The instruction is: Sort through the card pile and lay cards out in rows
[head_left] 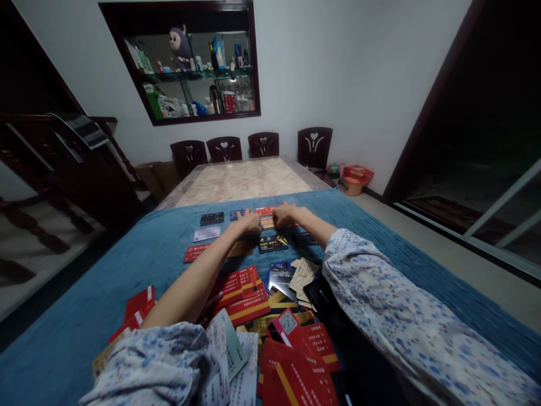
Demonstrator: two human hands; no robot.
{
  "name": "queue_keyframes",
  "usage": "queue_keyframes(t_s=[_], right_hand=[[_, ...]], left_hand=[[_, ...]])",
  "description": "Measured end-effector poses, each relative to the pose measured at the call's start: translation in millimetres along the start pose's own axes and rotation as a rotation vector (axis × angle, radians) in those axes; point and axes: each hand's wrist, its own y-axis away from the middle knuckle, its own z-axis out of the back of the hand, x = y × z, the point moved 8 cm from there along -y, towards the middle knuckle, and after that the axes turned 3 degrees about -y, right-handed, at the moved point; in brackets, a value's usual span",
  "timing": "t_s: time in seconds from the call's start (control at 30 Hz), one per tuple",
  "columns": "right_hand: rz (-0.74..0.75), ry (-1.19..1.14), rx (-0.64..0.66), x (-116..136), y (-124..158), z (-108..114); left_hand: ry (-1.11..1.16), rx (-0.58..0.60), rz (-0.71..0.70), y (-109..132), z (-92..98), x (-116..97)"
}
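Nearest the lens, two flowered sleeves (pixel 406 332) and, between them, a loose heap of cards (pixel 291 349), mostly red with yellow bands, overlapping and running off the bottom edge; too tangled to count. Mixed in at its left, white paper slips (pixel 230 352). Lying apart by the left elbow, a few more red cards (pixel 139 307).

Stretched out over the heap, both forearms. Side by side at the far row, left hand (pixel 249 221) and right hand (pixel 285 214), knuckles up, fingers curled down onto an orange-red card (pixel 265 212) lying flat between them. Touching it for certain; pinching or merely pressing, impossible to tell at this size.

Around the hands, single cards flat on the blue cloth (pixel 84 316), each apart from the next: one black card (pixel 212 218), one pale card (pixel 207 233), one red card (pixel 195 252) to the left, and one black-and-gold card (pixel 273 243) just nearer than the hands. Others partly hidden under the wrists, so no full count.

Wide bare cloth to either side of the cards. Cloth edge just beyond the hands, then marbled tabletop (pixel 240 180). Four dark chairs (pixel 224 149) along the far wall. Above them, a glass-shelved niche (pixel 190 96) with one plush toy (pixel 180 48). Dark stair rail (pixel 63 169) far left, sliding door (pixel 486 214) far right, red tub (pixel 355 177) on the floor beside the rightmost chair.
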Motion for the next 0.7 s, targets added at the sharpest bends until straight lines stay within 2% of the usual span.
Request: queue_keyframes(t_s=[0.23, 0.47, 0.7], right_hand=[[0.031, 0.039, -0.027, -1, 7, 4], [0.08, 0.068, -0.114, -5, 21, 12], [0.121, 0.062, -0.213, -17, 44, 23]], left_hand=[[-0.019, -0.007, 0.012, 9, 4.1, -4], [-0.045, -0.124, -0.004, 29, 19.0, -11], [-0.058, -0.18, -0.016, 51, 31.5, -19]])
